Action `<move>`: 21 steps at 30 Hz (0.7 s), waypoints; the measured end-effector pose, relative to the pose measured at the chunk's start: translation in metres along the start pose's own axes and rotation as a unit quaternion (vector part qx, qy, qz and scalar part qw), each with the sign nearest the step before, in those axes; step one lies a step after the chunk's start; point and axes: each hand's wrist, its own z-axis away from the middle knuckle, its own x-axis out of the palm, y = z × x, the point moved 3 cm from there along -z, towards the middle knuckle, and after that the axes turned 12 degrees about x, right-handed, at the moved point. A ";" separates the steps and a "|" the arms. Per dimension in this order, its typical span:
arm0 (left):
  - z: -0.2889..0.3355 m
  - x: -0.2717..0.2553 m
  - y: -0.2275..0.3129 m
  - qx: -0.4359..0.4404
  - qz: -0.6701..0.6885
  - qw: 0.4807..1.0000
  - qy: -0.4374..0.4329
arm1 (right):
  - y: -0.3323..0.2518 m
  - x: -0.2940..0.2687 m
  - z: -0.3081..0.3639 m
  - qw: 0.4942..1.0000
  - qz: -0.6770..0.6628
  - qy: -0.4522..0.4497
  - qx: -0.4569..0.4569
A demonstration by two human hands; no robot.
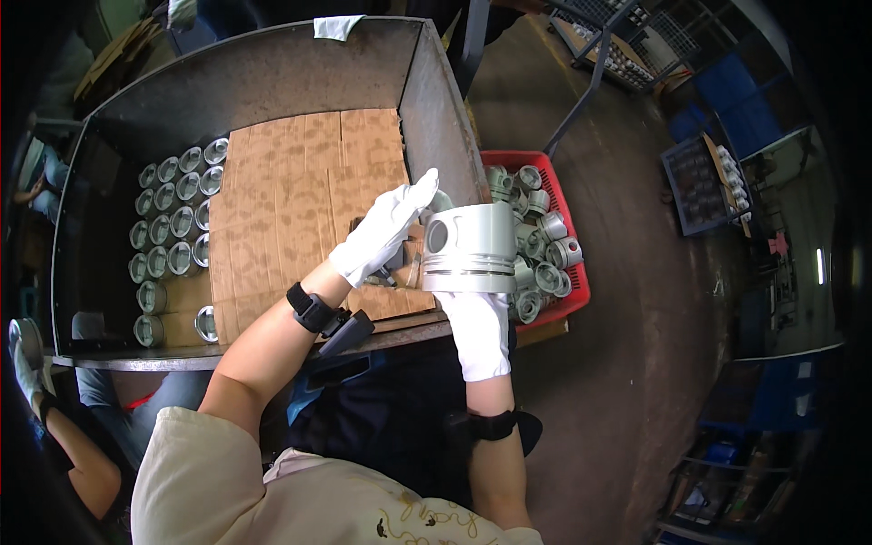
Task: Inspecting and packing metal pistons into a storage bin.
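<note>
A large silver piston (470,247) with ring grooves and a round pin hole is held upright in front of me. My right hand (480,329), in a white glove, grips it from below. My left hand (386,229), also gloved in white, lies against the piston's upper left side with its fingers stretched out; a small dark part shows under its palm, too hidden to identify. Both wrists wear black bands. The piston hovers at the right wall of a big metal bin (427,109), above the bin's front corner.
Brown cardboard sheets (300,200) cover the bin's inside; rows of pistons (173,222) stand along its left side. A red crate (568,213) full of pistons sits on the floor at right. Another person's gloved arm (41,400) shows at lower left. Blue racks stand far right.
</note>
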 end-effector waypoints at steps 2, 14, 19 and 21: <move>0.002 -0.009 -0.006 0.000 0.007 1.000 0.019 | -0.036 0.003 0.009 0.986 0.160 0.030 0.032; 0.005 0.007 -0.003 -0.075 0.292 0.953 -0.020 | -0.066 0.004 0.011 0.970 -0.186 0.138 -0.081; 0.007 0.013 -0.001 -0.092 0.386 0.914 0.081 | -0.048 0.027 0.027 0.663 0.668 0.086 -0.327; 0.009 0.008 -0.007 -0.099 0.392 0.912 0.066 | -0.044 0.044 0.036 0.477 0.824 0.108 -0.286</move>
